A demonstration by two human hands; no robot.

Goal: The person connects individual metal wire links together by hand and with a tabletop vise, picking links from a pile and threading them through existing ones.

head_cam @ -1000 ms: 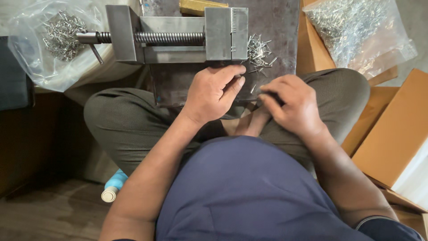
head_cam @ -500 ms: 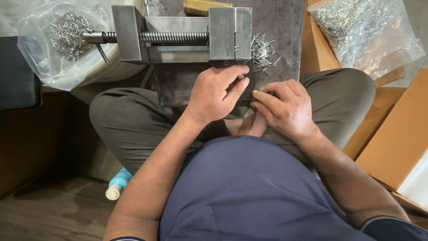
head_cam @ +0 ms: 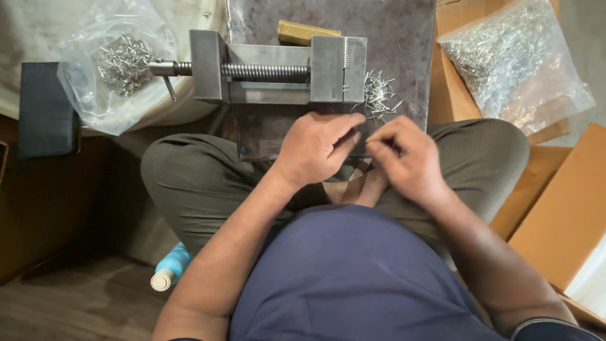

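I sit cross-legged in front of a dark metal plate [head_cam: 404, 38] that carries a grey steel vise [head_cam: 278, 69]. A small heap of thin metal pins [head_cam: 379, 95] lies on the plate beside the vise's right jaw. My left hand [head_cam: 315, 148] and my right hand [head_cam: 407, 158] meet just below that heap, fingertips pinched together on a thin metal pin [head_cam: 367, 121] held between them. Both hands hover over the plate's near edge, above my knees.
A clear bag of pins [head_cam: 514, 60] lies on cardboard at the upper right. Another clear bag with pins [head_cam: 120, 63] sits at the upper left by the vise handle. A brass block [head_cam: 306, 31] rests behind the vise. Cardboard boxes [head_cam: 562, 208] stand right; a blue bottle [head_cam: 170, 268] lies by my left leg.
My right hand has drawn closer to the left, and the fingertips of both now meet near the pin heap. The camera view has shifted slightly.
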